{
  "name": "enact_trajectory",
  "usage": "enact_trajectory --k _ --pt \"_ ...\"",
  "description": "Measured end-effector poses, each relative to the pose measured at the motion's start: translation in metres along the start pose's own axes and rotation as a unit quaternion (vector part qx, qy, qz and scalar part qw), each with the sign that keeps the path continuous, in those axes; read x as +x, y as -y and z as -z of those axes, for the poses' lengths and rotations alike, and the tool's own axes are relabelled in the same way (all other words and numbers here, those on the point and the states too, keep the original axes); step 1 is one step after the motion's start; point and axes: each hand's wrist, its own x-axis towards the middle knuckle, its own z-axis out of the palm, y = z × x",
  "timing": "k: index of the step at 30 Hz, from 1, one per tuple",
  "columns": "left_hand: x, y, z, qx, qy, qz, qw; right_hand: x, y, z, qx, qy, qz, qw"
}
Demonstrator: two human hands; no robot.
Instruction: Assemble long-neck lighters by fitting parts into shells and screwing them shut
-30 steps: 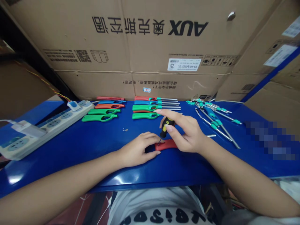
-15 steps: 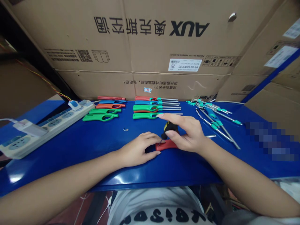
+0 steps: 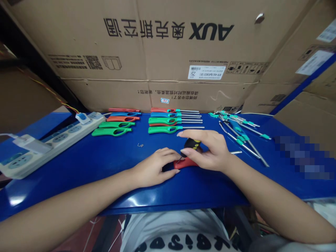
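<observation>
A red long-nosed lighter point(image 3: 186, 163) lies flat on the blue table, its metal tube point(image 3: 236, 152) showing past my right hand. My left hand point(image 3: 154, 166) pinches the handle end of this lighter between thumb and fingers. In my right hand point(image 3: 210, 148) is a short screwdriver point(image 3: 191, 145) with a black and yellow handle. Its thin shaft slants down onto the red handle, close to my left fingertips. The tip's exact seat is too small to make out. A few tiny screws point(image 3: 140, 145) rest on the table beyond my left hand.
Assembled lighters point(image 3: 162, 130) are lined up at the back middle, and coloured handle shells point(image 3: 111, 132) at the back left. Metal tubes with teal parts point(image 3: 244, 138) are piled at right. A power strip point(image 3: 60, 138) runs along the left. A cardboard wall point(image 3: 168, 52) stands behind.
My right fingers have shifted around the screwdriver handle, which leans slightly differently. My left hand and the red lighter stay in place.
</observation>
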Motion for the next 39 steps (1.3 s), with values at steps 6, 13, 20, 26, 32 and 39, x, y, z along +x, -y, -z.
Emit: enact_trajectory --k 6,13,20,26,32,39 --pt "0.0013 -0.0023 0.0021 -0.01 0.006 0.002 1.0 -0.0019 0.0043 -0.003 0.044 0.058 -0.027 0.997" --pt "0.0011 -0.0024 0.0019 -0.003 0.001 -0.001 1.0 -0.0032 0.0031 -0.0032 0.006 0.058 -0.051 0.997" --pt "0.0012 -0.0019 0.0021 -0.001 0.003 -0.001 1.0 -0.0023 0.0038 -0.0039 0.015 0.067 -0.065 0.996" --pt "0.0011 -0.0023 0.0032 0.002 0.015 -0.002 1.0 -0.0037 0.0037 -0.005 -0.002 0.061 -0.058 0.996" --pt "0.0005 -0.0023 0.0038 0.003 0.019 -0.009 1.0 -0.0054 0.0042 -0.0048 0.011 0.078 -0.081 0.994" --pt "-0.0012 -0.0009 0.0014 0.017 0.011 0.001 1.0 -0.0058 -0.0002 -0.0048 -0.042 0.043 -0.066 0.996"
